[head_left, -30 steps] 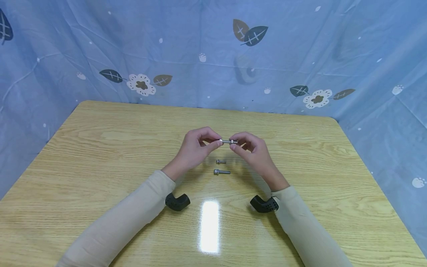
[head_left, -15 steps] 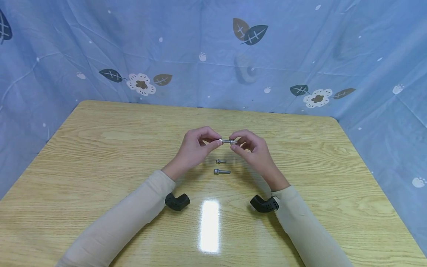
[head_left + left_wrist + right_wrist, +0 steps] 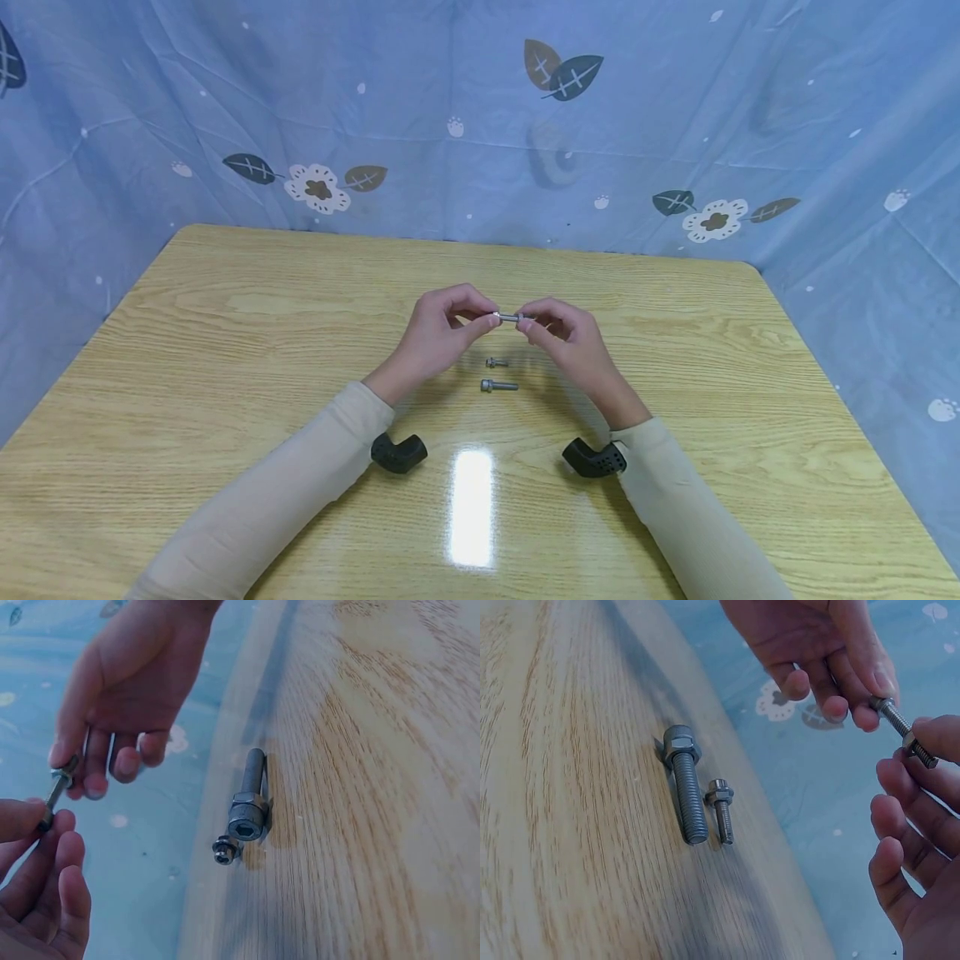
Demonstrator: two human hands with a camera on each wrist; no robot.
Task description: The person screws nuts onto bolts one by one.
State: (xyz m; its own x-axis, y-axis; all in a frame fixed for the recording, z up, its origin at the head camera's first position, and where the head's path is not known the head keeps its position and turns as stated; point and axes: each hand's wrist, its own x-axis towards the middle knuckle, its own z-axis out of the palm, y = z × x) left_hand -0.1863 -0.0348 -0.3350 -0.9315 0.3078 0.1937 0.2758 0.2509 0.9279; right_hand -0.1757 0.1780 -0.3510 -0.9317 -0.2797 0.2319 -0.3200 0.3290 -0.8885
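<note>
Above the table, my left hand (image 3: 442,333) pinches the head of a metal bolt (image 3: 509,317) between thumb and fingers. The bolt lies about level, its threaded end toward my right hand (image 3: 570,337). Thumb and index finger of the right hand pinch a hex nut (image 3: 908,742) near that end. In the right wrist view the bolt's threaded tip (image 3: 926,758) sticks out past the nut. Below the hands, a larger socket-head bolt (image 3: 686,791) with a nut close under its head lies on the table. Beside it lies a smaller bolt (image 3: 721,806), also with a nut near its head.
The wood-grain table (image 3: 300,283) extends on all sides of the hands. Behind it hangs a blue patterned cloth (image 3: 420,83). A black curved device (image 3: 399,454) sits at the left wrist, and another black device (image 3: 594,458) at the right wrist.
The right index finger and thumb spread slightly half a second ago, and now pinch the nut again. The left hand and the two bolts on the table stay where they were.
</note>
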